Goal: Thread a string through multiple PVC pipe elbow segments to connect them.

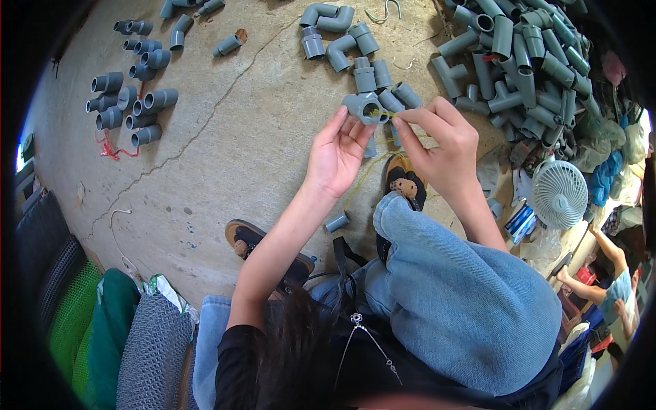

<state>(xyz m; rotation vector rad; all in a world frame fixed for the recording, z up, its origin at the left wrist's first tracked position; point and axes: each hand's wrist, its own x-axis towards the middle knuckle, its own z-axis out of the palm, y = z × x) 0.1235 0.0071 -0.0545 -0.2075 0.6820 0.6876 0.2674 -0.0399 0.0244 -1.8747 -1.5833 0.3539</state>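
Grey pipe fitting (364,107) in both hands, loose fittings (526,61) heaped nearby, small fan (559,194) beside

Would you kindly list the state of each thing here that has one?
Left hand: holding the grey tee fitting, raised off the floor.
Right hand: pinching a yellow string at the fitting's opening.
Fan: lying on the floor; running or not, cannot tell.
Pipe pile: loose heap.

A grey plastic pipe fitting (364,107) with round open sockets was held up off the floor at the left hand's (336,154) fingertips. A thin yellowish string (384,114) ran from its opening to the right hand's (441,147) pinched fingertips.
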